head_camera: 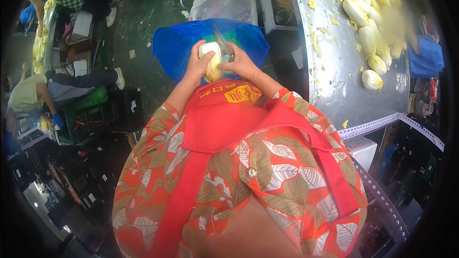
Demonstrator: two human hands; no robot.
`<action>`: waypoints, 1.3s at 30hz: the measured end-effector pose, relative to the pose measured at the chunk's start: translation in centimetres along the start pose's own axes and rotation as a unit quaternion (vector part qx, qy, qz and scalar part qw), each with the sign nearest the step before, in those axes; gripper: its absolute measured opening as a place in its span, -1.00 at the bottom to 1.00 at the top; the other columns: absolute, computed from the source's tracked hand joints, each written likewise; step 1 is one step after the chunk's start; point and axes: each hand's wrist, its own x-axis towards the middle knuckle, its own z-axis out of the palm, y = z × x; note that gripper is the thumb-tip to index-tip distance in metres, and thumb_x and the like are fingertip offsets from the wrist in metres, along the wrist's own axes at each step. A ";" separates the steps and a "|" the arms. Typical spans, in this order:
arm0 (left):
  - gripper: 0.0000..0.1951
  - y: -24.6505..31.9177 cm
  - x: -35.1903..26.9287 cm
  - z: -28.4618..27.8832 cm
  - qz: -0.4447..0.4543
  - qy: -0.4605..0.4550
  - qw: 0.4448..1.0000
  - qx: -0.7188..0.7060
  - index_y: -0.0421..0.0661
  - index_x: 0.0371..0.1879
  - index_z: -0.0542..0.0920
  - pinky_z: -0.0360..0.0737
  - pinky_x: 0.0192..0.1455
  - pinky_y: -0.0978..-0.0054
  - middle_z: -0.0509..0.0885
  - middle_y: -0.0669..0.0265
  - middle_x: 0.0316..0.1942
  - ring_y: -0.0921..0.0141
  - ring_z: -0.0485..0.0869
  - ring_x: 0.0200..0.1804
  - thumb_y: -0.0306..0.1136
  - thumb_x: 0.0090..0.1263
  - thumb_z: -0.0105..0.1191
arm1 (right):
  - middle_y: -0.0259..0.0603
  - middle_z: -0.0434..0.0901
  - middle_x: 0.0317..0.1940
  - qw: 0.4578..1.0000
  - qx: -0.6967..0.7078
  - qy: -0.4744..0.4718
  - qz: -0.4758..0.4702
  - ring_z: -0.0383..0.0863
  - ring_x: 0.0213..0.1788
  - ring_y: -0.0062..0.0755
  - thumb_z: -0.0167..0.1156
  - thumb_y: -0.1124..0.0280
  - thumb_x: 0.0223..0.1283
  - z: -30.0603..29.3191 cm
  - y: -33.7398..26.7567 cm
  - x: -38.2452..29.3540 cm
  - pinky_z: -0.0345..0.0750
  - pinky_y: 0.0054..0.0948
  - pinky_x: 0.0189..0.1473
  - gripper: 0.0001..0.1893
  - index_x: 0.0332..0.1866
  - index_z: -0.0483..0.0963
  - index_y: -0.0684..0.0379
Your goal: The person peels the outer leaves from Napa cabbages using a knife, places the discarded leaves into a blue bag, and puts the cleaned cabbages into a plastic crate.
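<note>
My left hand [198,63] grips a small napa cabbage [211,52], its pale cut base pointing away from me and its yellow leaves towards my apron. On the other side, my right hand [239,61] is closed around a knife [223,39]; its blade points up and away, and its handle is mostly hidden in my fingers. My right thumb is at the cabbage's side. Both hands are over a blue plastic bag [172,44] that lies open, with green and pale material inside.
A metal table [333,104] at the right bears many napa cabbages [371,39] and loose leaves. Beyond the bag stands a translucent plastic tub [224,5]. Co-workers are at the far left [27,93], beside black crates [89,122], and another at the far right [425,55].
</note>
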 end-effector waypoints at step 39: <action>-0.40 0.5 0.9 -2.3 -0.076 -0.081 0.980 -0.167 -0.17 0.25 0.24 0.47 0.25 0.21 0.44 0.16 0.14 0.22 0.47 0.21 -0.39 0.20 0.10 | 0.00 0.62 -0.05 0.938 -0.275 0.167 0.128 0.61 0.01 -0.06 0.29 0.33 -0.09 -1.5 0.3 0.7 0.52 -0.26 0.04 -0.36 0.23 0.38 0.11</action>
